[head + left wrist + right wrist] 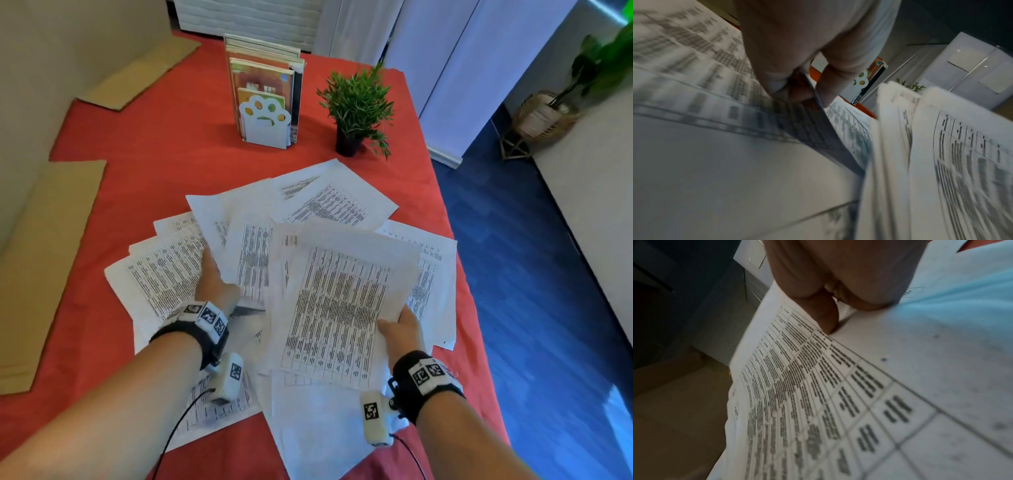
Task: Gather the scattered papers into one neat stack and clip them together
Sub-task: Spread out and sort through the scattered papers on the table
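- Right hand [400, 329] pinches a partial bundle of white printed table sheets [339, 308].
- Left hand [214, 277] pinches another sheet [250, 253]'s edge.
- Many loose papers [164, 270] remain scattered on the red cloth [171, 154].
- No clip visible; clipping not yet done.

Arms: your forearms are bare, no sleeves.
Left wristband [197, 330]: black strap you wear, topped with white blocks bearing black square markers.
Left camera [227, 377]: white housing, one marker, thin black cable trailing.
Right wristband [428, 380]: same black strap and markers.
Right camera [375, 419]: white, marker, black cable.
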`<action>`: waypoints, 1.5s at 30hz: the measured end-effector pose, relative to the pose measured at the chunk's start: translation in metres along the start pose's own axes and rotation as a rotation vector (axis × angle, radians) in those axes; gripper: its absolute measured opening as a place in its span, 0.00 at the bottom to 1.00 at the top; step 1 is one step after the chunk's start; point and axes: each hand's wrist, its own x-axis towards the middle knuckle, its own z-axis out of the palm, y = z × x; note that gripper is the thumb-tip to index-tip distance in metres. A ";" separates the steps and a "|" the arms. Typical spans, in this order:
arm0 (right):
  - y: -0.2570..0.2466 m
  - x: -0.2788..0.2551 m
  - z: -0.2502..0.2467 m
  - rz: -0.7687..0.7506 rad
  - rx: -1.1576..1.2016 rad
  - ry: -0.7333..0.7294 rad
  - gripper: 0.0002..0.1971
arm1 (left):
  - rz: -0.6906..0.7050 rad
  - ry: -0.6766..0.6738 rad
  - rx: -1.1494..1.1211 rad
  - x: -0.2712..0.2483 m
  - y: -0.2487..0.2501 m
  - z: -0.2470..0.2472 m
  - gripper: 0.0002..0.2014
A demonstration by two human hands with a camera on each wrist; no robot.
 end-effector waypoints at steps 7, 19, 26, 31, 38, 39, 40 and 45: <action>-0.010 0.000 0.027 -0.025 -0.082 -0.080 0.14 | -0.131 -0.305 0.101 -0.049 -0.066 -0.047 0.33; -0.025 -0.006 0.105 -0.232 -0.345 -0.278 0.18 | -0.041 -0.198 0.203 -0.068 -0.070 -0.056 0.14; -0.049 0.037 0.094 -0.422 -1.102 -0.188 0.23 | -0.044 -0.091 0.098 -0.062 -0.076 -0.079 0.13; -0.059 0.046 0.101 -0.345 -1.104 -0.217 0.32 | -0.119 -0.076 -0.028 -0.060 -0.092 -0.094 0.13; -0.031 0.020 0.084 -0.682 -0.978 -0.236 0.27 | -0.148 0.067 -0.171 -0.057 -0.098 -0.097 0.12; -0.023 0.017 0.080 -0.725 -0.972 -0.234 0.25 | -0.144 0.134 -0.187 -0.056 -0.099 -0.095 0.12; -0.018 0.013 0.075 -0.741 -0.960 -0.236 0.23 | -0.140 0.205 -0.199 -0.055 -0.097 -0.092 0.12; -0.010 -0.009 0.044 -0.639 -0.999 -0.349 0.12 | -0.118 0.450 -0.212 -0.051 -0.077 -0.090 0.13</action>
